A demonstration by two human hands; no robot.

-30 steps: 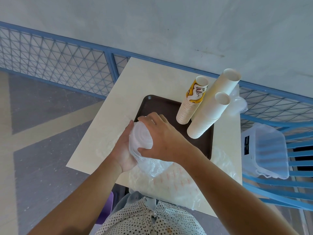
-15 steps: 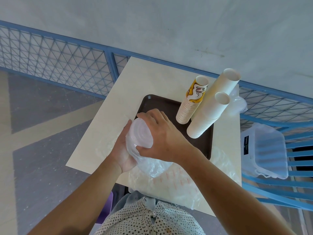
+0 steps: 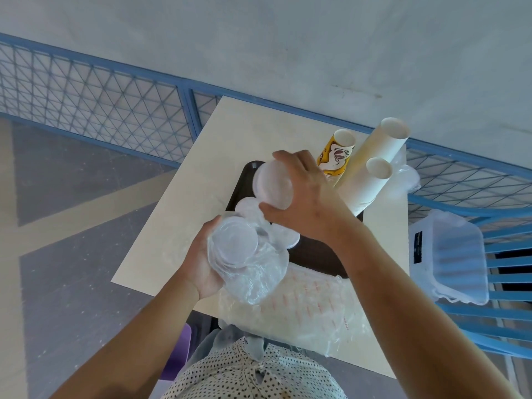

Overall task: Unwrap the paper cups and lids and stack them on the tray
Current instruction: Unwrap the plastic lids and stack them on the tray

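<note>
Now right hand (image 3: 305, 203) grips bare lid stack (image 3: 272, 187) around its sides; left hand (image 3: 201, 263) holds wrapped lids (image 3: 239, 249): light, probably slick.

This is looking like a small café or drinks-stall corner. A brown serving tray (image 3: 319, 257) is carrying 3 stacks of paper cups (image 3: 371, 182) on a cream table (image 3: 230, 145), with a blue mesh railing (image 3: 100, 90) and a blue slatted chair (image 3: 489, 311) bordering it.

I log a dark brown tray (image 3: 313, 260) on a cream table (image 3: 178, 231). Lids (image 3: 272, 188) are milky translucent. Left cup stack (image 3: 335, 159) is yellow with a brown-white print; the taller stacks (image 3: 377, 156) are plain off-white. Near wrapper (image 3: 311, 309) is clear with red-orange marks. Far fence (image 3: 100, 96) is blue lattice.
</note>
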